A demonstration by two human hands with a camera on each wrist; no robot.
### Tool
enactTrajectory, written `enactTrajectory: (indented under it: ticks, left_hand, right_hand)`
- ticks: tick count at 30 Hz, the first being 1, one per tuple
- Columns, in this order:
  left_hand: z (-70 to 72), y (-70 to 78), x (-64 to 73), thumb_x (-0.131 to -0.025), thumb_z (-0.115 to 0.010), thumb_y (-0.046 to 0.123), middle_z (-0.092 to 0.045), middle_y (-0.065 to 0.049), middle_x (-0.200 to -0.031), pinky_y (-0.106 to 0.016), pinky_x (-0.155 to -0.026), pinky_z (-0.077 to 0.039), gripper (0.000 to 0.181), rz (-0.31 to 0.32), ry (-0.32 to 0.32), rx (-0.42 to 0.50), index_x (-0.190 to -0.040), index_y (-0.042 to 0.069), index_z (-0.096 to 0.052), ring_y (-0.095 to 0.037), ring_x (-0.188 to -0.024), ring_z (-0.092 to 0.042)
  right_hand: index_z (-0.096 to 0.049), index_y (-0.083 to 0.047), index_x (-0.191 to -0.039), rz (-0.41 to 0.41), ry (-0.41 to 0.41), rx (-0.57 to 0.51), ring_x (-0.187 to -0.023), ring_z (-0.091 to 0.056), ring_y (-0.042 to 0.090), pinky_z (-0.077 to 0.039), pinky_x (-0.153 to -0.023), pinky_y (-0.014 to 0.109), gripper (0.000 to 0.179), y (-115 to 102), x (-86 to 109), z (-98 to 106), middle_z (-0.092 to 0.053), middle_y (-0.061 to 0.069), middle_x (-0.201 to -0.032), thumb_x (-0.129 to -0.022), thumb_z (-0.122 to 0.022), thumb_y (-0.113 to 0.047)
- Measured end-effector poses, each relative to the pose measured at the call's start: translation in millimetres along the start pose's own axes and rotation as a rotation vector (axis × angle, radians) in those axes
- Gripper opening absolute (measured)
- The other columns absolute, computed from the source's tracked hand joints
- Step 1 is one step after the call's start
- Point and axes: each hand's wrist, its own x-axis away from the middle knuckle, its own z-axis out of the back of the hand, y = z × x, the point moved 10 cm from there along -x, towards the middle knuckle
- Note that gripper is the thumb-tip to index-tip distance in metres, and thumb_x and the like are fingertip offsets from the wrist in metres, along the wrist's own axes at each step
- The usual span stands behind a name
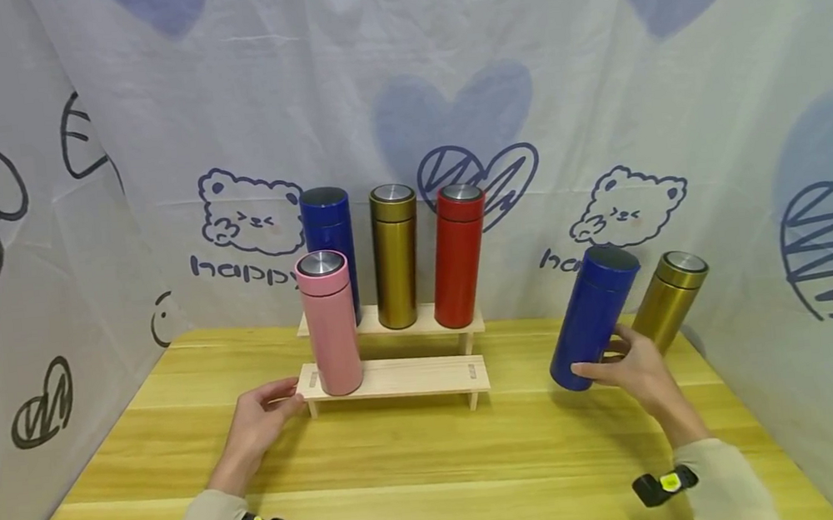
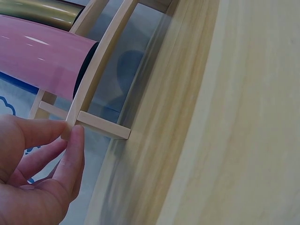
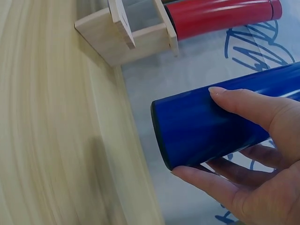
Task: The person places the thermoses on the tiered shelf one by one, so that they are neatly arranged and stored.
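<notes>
My right hand [image 1: 633, 365] grips a blue thermos bottle [image 1: 594, 318] low on its body, thumb on one side and fingers on the other. The bottle leans to the right, and its dark base [image 3: 161, 136] shows in the right wrist view. With thumb and fingertips, my left hand [image 1: 262, 421] pinches the left end of the lower step of a wooden two-step display rack [image 1: 420, 374]. A pink thermos bottle [image 1: 331, 327] stands upright on that step, near its left end. On the upper step stand a blue bottle [image 1: 327, 227], a gold bottle [image 1: 396, 258] and a red bottle [image 1: 460, 256].
Behind my right hand, another gold bottle [image 1: 672, 294] stands at the right rear, partly hidden. The wooden table [image 1: 437, 476] meets a white cloth [image 1: 340, 91] printed with hearts and bears, which hangs at the back and both sides.
</notes>
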Motion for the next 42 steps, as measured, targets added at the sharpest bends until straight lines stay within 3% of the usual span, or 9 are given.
enactTrajectory:
  ticks: [13,27,34,42]
  left_hand:
    - [-0.5,-1.6,-0.5,-0.103,-0.062,0.011,-0.059,-0.026,-0.141,-0.020,-0.087,-0.055,0.043,-0.002,-0.001,-0.003,-0.143,-0.003,-0.057,-0.026,-0.119,-0.065]
    - [-1.3,-2.5,-0.9,-0.103,-0.063,0.013,-0.059,-0.025,-0.141,-0.017,-0.086,-0.053,0.044,-0.005,-0.005,-0.017,-0.144,-0.001,-0.057,-0.028,-0.121,-0.065]
    - [-1.4,-2.8,-2.3,-0.103,-0.063,0.014,-0.058,-0.026,-0.142,-0.024,-0.089,-0.056,0.045,-0.010,-0.015,-0.012,-0.144,-0.003,-0.056,-0.027,-0.121,-0.065]
    - [-1.3,-0.7,-0.7,-0.103,-0.062,0.011,-0.059,-0.026,-0.141,-0.018,-0.086,-0.054,0.044,-0.009,-0.010,-0.006,-0.144,-0.002,-0.057,-0.023,-0.118,-0.066]
  right_hand:
    - [-0.031,0.001,-0.159,0.014,-0.025,0.038,-0.128,-0.061,0.046,-0.056,-0.102,0.053,0.103,-17.6,-3.9,-20.6,-0.055,0.032,-0.145,-0.082,-0.089,-0.035]
    - [-0.035,0.001,-0.157,0.035,-0.043,0.027,-0.123,-0.064,0.044,-0.058,-0.098,0.051,0.101,-37.7,-11.1,-45.9,-0.059,0.030,-0.140,-0.080,-0.091,-0.033]
    - [-0.040,0.001,-0.154,0.061,-0.045,0.019,-0.119,-0.067,0.042,-0.060,-0.094,0.047,0.095,-46.7,-14.8,-55.9,-0.062,0.030,-0.137,-0.080,-0.091,-0.028]
    - [-0.042,0.000,-0.153,0.059,-0.060,0.018,-0.119,-0.067,0.041,-0.060,-0.094,0.047,0.094,-52.2,-18.5,-66.6,-0.062,0.029,-0.136,-0.079,-0.091,-0.029]
